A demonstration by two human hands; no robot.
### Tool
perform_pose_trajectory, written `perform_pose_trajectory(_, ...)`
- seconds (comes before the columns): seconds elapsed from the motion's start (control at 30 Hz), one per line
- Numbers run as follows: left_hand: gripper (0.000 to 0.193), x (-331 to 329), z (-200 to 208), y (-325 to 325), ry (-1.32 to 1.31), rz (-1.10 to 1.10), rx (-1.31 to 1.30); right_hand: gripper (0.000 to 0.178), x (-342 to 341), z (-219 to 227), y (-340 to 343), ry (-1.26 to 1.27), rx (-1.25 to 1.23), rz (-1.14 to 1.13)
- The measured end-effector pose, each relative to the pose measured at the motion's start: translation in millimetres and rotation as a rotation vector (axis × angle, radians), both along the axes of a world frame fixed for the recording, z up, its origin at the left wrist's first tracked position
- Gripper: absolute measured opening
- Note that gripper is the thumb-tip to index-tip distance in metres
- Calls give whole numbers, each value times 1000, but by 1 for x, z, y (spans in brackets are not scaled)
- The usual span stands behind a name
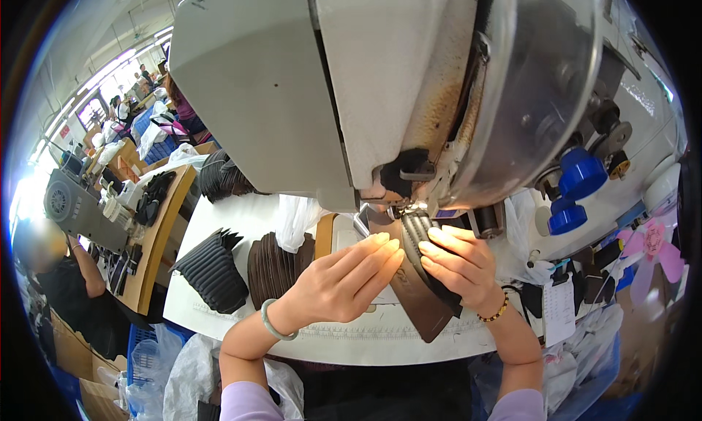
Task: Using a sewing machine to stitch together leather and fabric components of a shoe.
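Over on the right, a pink-bladed fan (653, 239) stands near a hanging white sheet (559, 313). Across on the left, a co-worker in dark clothing (79, 300) is beside a wooden surface (167, 237), close to a grey machine (88, 217). A whitish plastic bag (189, 377) sags beside a blue crate (136, 342); ceiling lights (110, 70) glow beyond.

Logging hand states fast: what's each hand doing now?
Left hand: fingers together, touching flat brown leather-like piece; grip unclear.
Right hand: fingers curled against dark ribbed strip; grip unclear.
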State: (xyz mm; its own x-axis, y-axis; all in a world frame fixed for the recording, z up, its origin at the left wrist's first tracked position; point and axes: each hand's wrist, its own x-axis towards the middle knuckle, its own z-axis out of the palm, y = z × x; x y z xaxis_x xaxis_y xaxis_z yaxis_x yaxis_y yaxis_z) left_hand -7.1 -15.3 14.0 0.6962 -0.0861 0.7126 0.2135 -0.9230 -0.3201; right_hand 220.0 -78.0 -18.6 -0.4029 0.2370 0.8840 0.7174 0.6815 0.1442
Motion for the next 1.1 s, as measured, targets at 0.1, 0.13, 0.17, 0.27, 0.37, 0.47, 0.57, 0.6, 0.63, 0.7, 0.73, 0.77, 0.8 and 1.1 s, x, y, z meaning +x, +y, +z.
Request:
perform_pose_trajectory(0.1,39,1,2,1,-6,-25,-38,19,2,0,0,5,0,8)
perform_pose_trajectory(0.13,39,1,2,0,-5,-27,-38,20,2,0,1,0,11,1)
perform_pose_trajectory(0.17,38,3,2,-2,-9,-14,-8,20,2,2,1,2,11,-1)
perform_pose_trajectory(0.27,33,5,2,-2,-28,-5,10,19,2,7,-1,-37,-12,4)
perform_pose_trajectory(0.37,33,5,1,-2,-34,-15,-3,19,3,9,-1,-59,-28,1)
perform_pose_trajectory(0.47,34,8,1,1,-42,-12,-27,20,1,5,2,-6,-13,-2)
perform_pose_trajectory(0.57,36,10,-1,10,-80,-21,-72,24,-2,6,4,33,-28,-45)
perform_pose_trajectory(0.6,38,10,-3,13,-104,-27,-90,25,-3,8,6,35,-22,-60)
perform_pose_trajectory(0.63,38,10,-4,13,-102,-29,-89,26,-3,8,7,38,-16,-77)
perform_pose_trajectory(0.7,42,9,-5,11,-83,-4,-90,27,-4,3,8,47,-13,-88)
perform_pose_trajectory(0.73,42,10,-5,11,-80,-6,-91,26,-6,4,9,64,-9,-90)
perform_pose_trajectory(0.77,41,10,-5,12,-86,4,-97,26,-7,4,9,80,-6,-92)
perform_pose_trajectory(0.8,40,11,-5,12,-93,16,-103,26,-6,3,8,82,-6,-94)
perform_pose_trajectory(1.1,40,13,-5,7,-84,56,-73,26,-3,0,7,74,-48,-66)
